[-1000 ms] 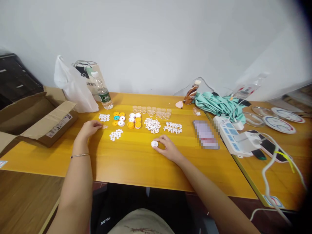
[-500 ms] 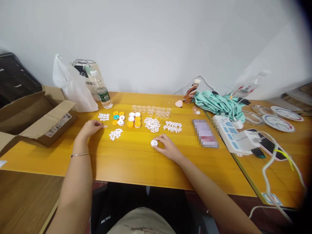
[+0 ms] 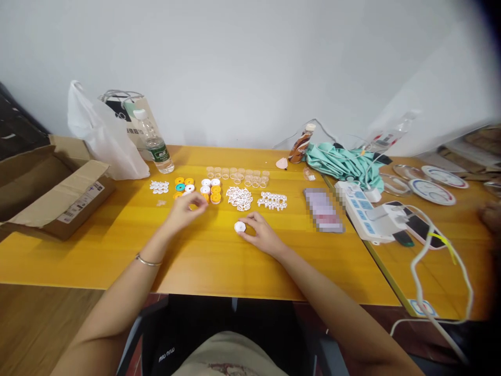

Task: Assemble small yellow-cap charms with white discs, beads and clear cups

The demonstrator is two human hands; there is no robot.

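My right hand (image 3: 261, 233) rests on the yellow table (image 3: 211, 263) and pinches a small white round piece (image 3: 240, 226) that stands on the table top. My left hand (image 3: 185, 210) hovers, fingers curled and pinched, just in front of the orange, white and teal spools (image 3: 213, 190); whether it holds anything is hidden. Behind it lie small white discs (image 3: 158, 186), one loose small piece (image 3: 160, 202), two heaps of white lattice pieces (image 3: 239, 197) and a row of clear little cups (image 3: 237, 175).
An open cardboard box (image 3: 50, 193), a white plastic bag (image 3: 99, 136) and a water bottle (image 3: 154, 146) stand at the left. On the right are a phone (image 3: 323, 209), a power strip (image 3: 362, 211), green cloth (image 3: 344, 162), cables and another person's hand (image 3: 491, 216).
My left hand moved right, from the loose small piece near the white discs to in front of the spools. My right hand stayed on the white round piece. The view shifted slightly.
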